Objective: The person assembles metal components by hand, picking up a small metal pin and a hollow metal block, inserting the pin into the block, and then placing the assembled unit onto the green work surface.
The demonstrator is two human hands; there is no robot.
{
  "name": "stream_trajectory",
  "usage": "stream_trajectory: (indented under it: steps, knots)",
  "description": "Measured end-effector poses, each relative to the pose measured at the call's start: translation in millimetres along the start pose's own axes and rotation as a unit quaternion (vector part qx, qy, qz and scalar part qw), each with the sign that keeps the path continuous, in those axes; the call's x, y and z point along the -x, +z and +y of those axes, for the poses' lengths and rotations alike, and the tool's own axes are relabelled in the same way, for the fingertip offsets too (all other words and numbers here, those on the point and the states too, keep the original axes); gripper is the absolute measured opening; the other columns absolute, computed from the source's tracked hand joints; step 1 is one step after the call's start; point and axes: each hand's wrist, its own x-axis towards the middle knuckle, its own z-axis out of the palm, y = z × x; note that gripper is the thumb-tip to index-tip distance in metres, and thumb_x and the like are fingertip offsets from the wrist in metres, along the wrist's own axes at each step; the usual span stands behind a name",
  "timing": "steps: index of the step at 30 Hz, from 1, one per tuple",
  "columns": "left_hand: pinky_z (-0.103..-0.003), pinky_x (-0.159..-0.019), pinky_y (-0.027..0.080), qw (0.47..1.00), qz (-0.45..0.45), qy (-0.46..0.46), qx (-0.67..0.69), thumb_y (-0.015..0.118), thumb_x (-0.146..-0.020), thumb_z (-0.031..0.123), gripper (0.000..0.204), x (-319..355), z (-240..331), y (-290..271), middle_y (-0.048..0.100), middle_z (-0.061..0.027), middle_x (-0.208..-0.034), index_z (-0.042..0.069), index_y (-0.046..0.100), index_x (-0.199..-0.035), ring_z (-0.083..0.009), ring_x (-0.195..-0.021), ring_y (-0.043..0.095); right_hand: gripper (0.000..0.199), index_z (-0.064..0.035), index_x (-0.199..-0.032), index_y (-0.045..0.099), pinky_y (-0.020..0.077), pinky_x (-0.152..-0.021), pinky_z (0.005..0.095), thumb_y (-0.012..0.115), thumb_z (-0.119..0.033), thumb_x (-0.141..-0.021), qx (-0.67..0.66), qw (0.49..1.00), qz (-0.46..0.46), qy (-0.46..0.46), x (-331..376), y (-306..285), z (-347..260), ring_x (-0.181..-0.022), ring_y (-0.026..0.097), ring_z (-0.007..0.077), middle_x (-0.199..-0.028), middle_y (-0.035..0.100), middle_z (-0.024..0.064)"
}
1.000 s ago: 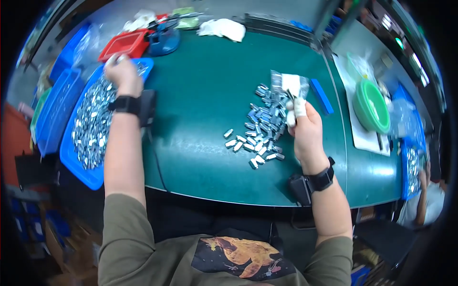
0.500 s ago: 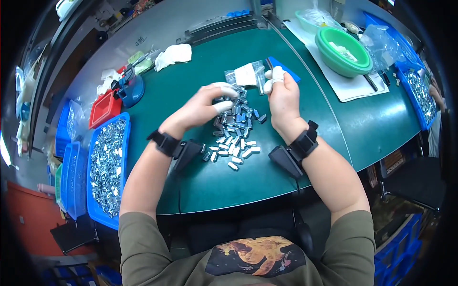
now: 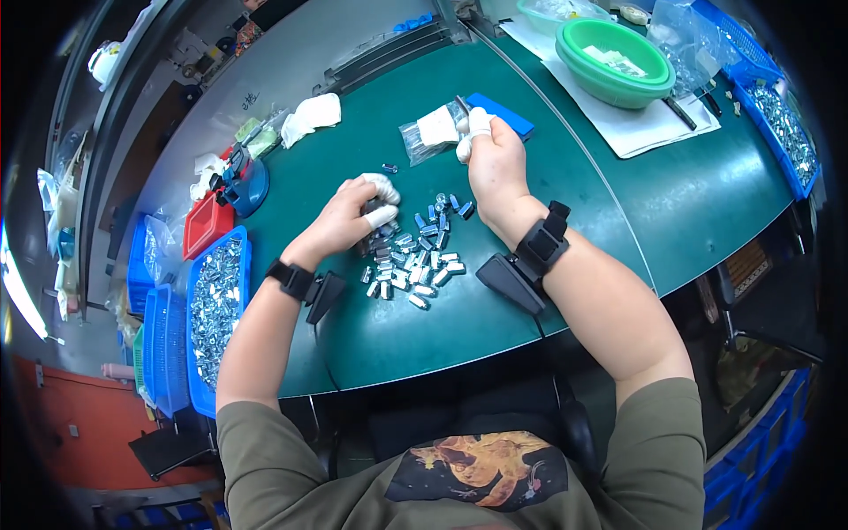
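Small shiny metal parts [image 3: 417, 265], short and block-like, lie in a loose heap on the green table. My left hand [image 3: 346, 215], white covers on its fingertips, is curled over the heap's left side with several parts under its thumb and fingers. Farther right, my right hand [image 3: 500, 168] is closed, its covered fingertips pinched together. A dark, thin end shows beyond them, but what it belongs to is hidden. By those fingertips are a clear plastic bag [image 3: 413, 146] with a white label and a flat blue box [image 3: 505, 115]. One part [image 3: 389, 168] lies apart, near the bag.
At the left stand a blue bin [image 3: 216, 305] full of metal parts, a red tray [image 3: 208, 228] and a blue round-based device [image 3: 243, 185]. Green bowls [image 3: 614, 66] rest on white sheets at the right, with another blue bin [image 3: 779, 132] beyond. A white cloth [image 3: 314, 117] lies at the back.
My left hand has closed in over the heap, and parts beneath it have shifted left. One part now lies apart near the bag. My right hand stays closed beside the bag and blue box.
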Motion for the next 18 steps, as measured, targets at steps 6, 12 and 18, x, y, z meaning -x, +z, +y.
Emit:
stream_trajectory:
  steps: [6, 12, 18]
  knots:
    - [-0.036, -0.09, 0.036, 0.996, 0.066, -0.004, -0.053, 0.061, -0.077, 0.014, 0.028, 13, 35, -3, 0.052, -0.0111, -0.106, 0.009, 0.056, -0.104, -0.0265, -0.104, 0.046, 0.024, -0.005, -0.08, 0.052, 0.0313, -0.052, 0.0211, 0.04, -0.023, -0.092, 0.014, 1.0, -0.01, -0.004, 3, 3, 3, -0.055, 0.038, 0.0065, -0.063, 0.046, -0.0011]
    - [-0.036, -0.09, 0.036, 0.986, 0.043, 0.163, 0.012, 0.063, -0.073, 0.016, 0.028, -21, 85, 30, 0.054, -0.0106, -0.104, 0.009, 0.058, -0.1, -0.0271, -0.102, 0.048, 0.026, -0.002, -0.076, 0.055, 0.0358, -0.049, 0.025, 0.042, -0.021, -0.09, 0.022, 1.0, 0.007, -0.002, 3, 0, 5, -0.053, 0.044, 0.0077, -0.061, 0.053, 0.0018]
    - [-0.034, -0.082, 0.041, 0.991, 0.001, 0.133, 0.014, 0.063, -0.073, 0.013, 0.01, -16, 43, 20, 0.057, -0.0073, -0.088, 0.006, 0.059, -0.079, -0.0235, -0.091, 0.052, 0.022, -0.0046, -0.082, 0.055, 0.0307, -0.051, 0.0209, 0.041, -0.02, -0.09, 0.015, 1.0, -0.012, 0.007, 5, 3, 3, -0.055, 0.039, 0.0058, -0.064, 0.047, -0.0011]
